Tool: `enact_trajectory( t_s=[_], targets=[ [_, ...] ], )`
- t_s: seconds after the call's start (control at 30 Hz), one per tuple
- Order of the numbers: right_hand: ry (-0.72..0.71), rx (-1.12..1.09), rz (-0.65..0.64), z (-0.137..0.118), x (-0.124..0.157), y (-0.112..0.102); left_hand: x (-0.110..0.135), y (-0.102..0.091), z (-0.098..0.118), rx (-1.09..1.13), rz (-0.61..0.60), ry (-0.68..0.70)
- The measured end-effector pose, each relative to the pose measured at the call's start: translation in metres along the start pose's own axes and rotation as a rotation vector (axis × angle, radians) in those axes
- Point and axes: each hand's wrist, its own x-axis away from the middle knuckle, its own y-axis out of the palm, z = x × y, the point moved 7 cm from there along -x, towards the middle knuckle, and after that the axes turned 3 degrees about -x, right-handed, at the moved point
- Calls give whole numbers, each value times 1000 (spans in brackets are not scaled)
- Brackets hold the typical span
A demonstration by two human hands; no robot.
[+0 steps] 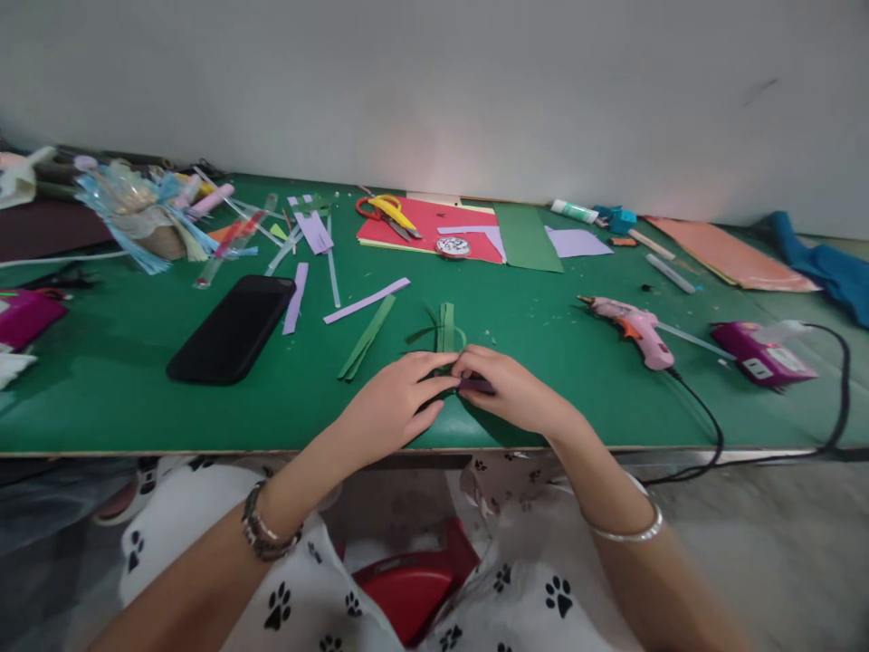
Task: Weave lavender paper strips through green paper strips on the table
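Near the table's front edge, my right hand (pixel 512 389) is closed on a purple paper strip (pixel 477 386), its fingers bent over one end. My left hand (pixel 400 394) reaches in from the other side with fingers stretched and apart. Its fingertips meet the right fingers at the strip's end, and the exact contact is hidden. Just beyond both hands stands a piece of green paper strips (pixel 446 326) with curled ends, its lower part covered by the fingers. Folded green strips (pixel 367 340) lie left of it, with a thin purple strip (pixel 367 301) behind them.
A black phone (pixel 232 330) lies at left. Yellow-handled scissors (pixel 394 215) and a tape roll (pixel 453 247) rest on red paper (pixel 427 222). To the right are a pink glue gun (pixel 631 330), a purple power box (pixel 764 353) and a cable (pixel 845 389) crossing the front edge.
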Motion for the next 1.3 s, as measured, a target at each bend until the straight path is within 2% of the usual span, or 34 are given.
enact_trajectory(
  t_s=[0.3, 0.43, 0.57, 0.73, 0.93, 1.13, 1.3],
  targets=[
    [2, -33, -5, -2, 0, -1, 0, 8, -5, -92, -194, -59],
    [-27, -14, -20, -1, 0, 1, 0, -1, -5, -217, -125, -23],
    [-45, -5, -14, -1, 0, 1, -1, -1, -2, -288, -91, 48],
    [-37, 12, -34, -2, -1, 2, -2, -2, -14, -339, -72, -65],
    [-32, -4, -34, -2, -1, 1, 1, -3, -16, -214, -150, -100],
    [-52, 0, -39, -4, -1, 1, 2, 11, -13, -156, -300, -88],
    [-68, 11, -35, -4, -1, 1, -2, 6, -9, -57, -230, -65]
  ],
)
